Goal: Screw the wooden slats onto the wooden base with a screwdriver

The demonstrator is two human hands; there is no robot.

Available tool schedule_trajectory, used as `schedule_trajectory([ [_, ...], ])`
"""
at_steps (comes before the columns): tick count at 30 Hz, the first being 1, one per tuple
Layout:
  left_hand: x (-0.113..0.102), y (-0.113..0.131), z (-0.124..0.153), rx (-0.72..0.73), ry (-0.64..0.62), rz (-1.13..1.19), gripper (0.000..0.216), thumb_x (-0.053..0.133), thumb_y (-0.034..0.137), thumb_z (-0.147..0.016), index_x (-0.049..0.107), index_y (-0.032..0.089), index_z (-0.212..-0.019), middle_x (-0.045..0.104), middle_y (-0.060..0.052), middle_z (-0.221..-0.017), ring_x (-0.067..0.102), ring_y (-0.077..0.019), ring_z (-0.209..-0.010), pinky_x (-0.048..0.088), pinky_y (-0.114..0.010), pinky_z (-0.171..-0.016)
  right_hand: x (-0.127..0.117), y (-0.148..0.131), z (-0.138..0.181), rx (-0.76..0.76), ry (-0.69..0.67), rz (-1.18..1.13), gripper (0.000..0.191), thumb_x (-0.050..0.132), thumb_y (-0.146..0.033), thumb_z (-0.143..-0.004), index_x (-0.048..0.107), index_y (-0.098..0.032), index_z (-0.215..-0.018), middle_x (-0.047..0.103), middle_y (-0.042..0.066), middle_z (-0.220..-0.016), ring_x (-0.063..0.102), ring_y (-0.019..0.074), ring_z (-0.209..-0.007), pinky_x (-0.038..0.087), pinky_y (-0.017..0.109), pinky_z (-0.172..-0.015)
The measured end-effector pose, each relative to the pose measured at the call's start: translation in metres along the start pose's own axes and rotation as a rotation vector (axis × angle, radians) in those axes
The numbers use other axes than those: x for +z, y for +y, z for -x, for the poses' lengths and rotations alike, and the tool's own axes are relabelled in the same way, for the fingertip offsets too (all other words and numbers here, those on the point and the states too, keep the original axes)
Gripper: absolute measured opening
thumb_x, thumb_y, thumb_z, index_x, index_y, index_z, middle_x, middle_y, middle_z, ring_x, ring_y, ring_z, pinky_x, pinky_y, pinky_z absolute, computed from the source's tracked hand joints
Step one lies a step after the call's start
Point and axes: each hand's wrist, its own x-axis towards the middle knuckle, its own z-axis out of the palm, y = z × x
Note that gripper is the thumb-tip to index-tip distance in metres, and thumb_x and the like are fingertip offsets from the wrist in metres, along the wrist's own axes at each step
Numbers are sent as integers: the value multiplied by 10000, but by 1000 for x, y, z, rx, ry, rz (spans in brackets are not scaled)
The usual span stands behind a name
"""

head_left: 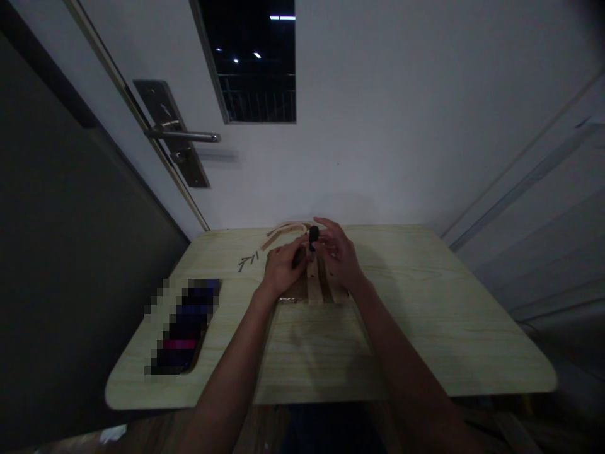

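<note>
In the head view, my right hand [341, 255] grips a small screwdriver by its black handle [314, 234]. The tool stands nearly upright over a pale wooden strip [314, 291]. My left hand [283, 270] is bent beside that strip, thumb and forefinger closed near the screwdriver's lower end; what they pinch is hidden. A second pale strip [336, 292] lies alongside, partly under my right hand. Both strips rest on a shiny brown piece [293, 294], largely covered by my hands. Behind my left hand lies a curved pale wooden piece [283, 231].
Several dark screws [247, 260] lie left of my hands on the light wood-grain table [425, 328]. A phone [186, 328], partly pixelated, lies near the left edge. Beyond the table's back edge stands a white door [387, 126] with a metal handle [189, 135].
</note>
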Motion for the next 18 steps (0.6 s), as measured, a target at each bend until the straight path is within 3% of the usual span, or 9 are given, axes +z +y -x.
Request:
schedule_trajectory([
  [7, 3, -3, 0, -3, 16, -17, 514, 579, 324, -939, 506, 239, -1442, 739, -82, -1221, 709, -265, -1046, 543, -425, -933, 2, -1, -4, -46, 44, 111, 240, 680, -341, -906, 673, -311, -1144, 708, 40, -1146, 691, 168, -845, 616, 279, -618],
  [13, 6, -7, 0, 21, 23, -23, 532, 584, 319, -935, 492, 235, -1453, 751, -85, -1186, 705, -276, -1066, 547, -448, -937, 0, -6, 0, -63, -21, 29, 289, 548, -327, -993, 619, -313, -1272, 685, 54, -1301, 710, 184, -1034, 636, 310, -753],
  [18, 6, -8, 0, 28, 25, -19, 551, 584, 311, -931, 483, 218, -1465, 740, -102, -1219, 702, -283, -1077, 543, -456, -939, 1, -5, -1, -9, -17, 19, 290, 547, -335, -990, 614, -311, -1271, 700, 59, -1272, 724, 192, -1007, 635, 326, -754],
])
